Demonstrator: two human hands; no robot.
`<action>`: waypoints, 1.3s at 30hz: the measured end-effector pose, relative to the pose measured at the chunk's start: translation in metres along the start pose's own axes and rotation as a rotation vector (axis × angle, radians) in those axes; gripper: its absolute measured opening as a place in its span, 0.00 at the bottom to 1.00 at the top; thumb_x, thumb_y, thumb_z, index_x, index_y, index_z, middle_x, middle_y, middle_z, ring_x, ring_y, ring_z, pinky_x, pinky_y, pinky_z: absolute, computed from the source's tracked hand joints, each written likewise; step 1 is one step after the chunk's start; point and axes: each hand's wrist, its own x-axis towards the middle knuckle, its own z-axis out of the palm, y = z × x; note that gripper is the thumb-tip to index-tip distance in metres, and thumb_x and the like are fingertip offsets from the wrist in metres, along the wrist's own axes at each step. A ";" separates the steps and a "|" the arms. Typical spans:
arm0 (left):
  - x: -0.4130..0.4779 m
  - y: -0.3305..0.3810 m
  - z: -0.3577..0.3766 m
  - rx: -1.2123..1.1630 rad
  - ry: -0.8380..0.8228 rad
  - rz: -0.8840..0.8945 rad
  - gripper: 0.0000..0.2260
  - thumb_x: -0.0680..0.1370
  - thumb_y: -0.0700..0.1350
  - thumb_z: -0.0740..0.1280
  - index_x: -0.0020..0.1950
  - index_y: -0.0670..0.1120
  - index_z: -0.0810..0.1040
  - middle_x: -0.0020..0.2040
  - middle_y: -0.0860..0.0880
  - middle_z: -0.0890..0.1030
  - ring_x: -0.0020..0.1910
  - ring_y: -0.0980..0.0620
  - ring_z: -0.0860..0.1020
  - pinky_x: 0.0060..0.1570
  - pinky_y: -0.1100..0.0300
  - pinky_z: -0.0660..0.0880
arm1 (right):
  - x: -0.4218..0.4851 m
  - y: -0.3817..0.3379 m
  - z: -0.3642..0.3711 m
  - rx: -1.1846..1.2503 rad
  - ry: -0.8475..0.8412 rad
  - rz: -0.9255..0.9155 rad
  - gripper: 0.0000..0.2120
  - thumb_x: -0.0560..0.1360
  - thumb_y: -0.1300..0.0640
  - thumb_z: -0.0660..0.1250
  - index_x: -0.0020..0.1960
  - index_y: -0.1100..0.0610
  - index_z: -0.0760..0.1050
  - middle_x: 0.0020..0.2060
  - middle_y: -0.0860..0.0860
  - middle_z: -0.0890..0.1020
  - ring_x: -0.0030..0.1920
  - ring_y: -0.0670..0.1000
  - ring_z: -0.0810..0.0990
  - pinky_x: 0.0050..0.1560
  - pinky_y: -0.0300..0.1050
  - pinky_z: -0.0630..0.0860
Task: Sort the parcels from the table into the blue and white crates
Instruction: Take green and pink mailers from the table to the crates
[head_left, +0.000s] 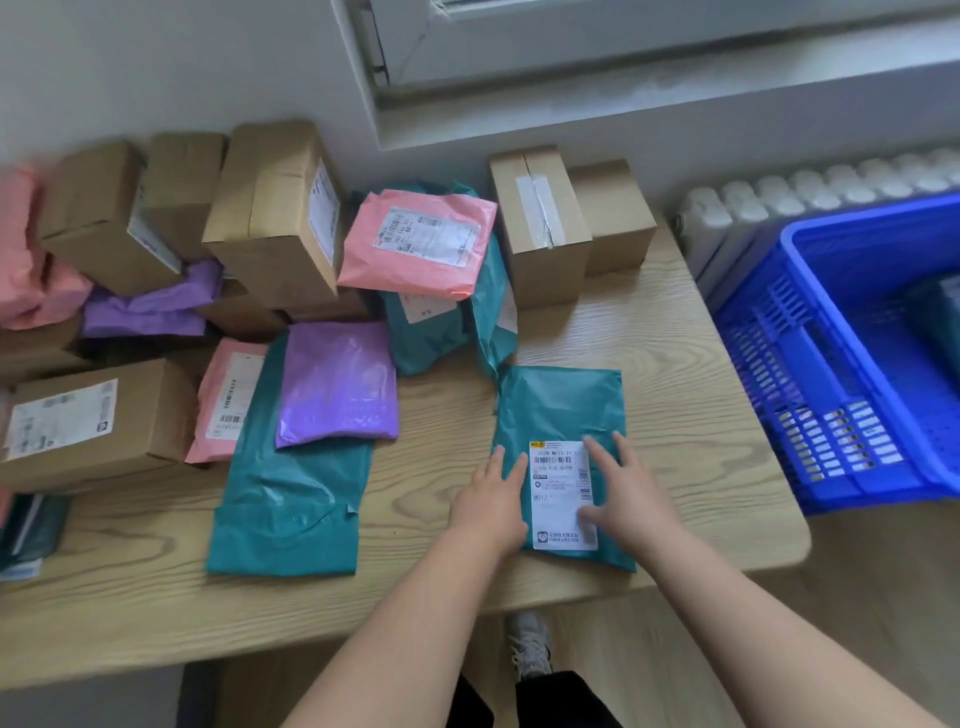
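We rest our left hand (491, 501) and right hand (623, 493) flat, fingers straight, on the teal parcel (561, 405) lying label-up at the tabletop's (701, 415) front right, near the blue crate (831, 374).

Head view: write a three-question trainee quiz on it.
1. True or false: the left hand and right hand both touch the labelled teal mailer.
2. Relative to the table, the blue crate stands: A left, B right, C on top.
3. Fill in: the near purple mailer lies partly on a long ___ one.
Key: 1 true; 2 B; 3 teal.
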 end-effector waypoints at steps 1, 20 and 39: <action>0.001 0.000 0.003 0.042 -0.005 0.012 0.39 0.79 0.46 0.66 0.82 0.53 0.44 0.82 0.46 0.41 0.80 0.46 0.47 0.72 0.49 0.62 | 0.000 -0.001 0.002 -0.042 -0.034 -0.009 0.46 0.71 0.50 0.73 0.80 0.43 0.48 0.81 0.50 0.46 0.80 0.54 0.49 0.74 0.52 0.63; -0.020 -0.066 -0.012 -0.159 0.153 -0.071 0.28 0.82 0.43 0.58 0.81 0.53 0.53 0.80 0.47 0.56 0.75 0.43 0.62 0.68 0.49 0.67 | 0.013 -0.065 0.000 -0.265 0.227 -0.101 0.25 0.80 0.54 0.58 0.76 0.53 0.61 0.77 0.56 0.60 0.77 0.57 0.57 0.77 0.51 0.54; 0.078 -0.119 -0.202 -0.873 0.364 -0.098 0.27 0.82 0.47 0.62 0.79 0.45 0.59 0.76 0.45 0.67 0.73 0.44 0.68 0.71 0.53 0.66 | 0.108 -0.232 -0.107 0.537 0.409 -0.012 0.24 0.79 0.53 0.65 0.73 0.56 0.64 0.62 0.54 0.78 0.60 0.56 0.77 0.48 0.45 0.67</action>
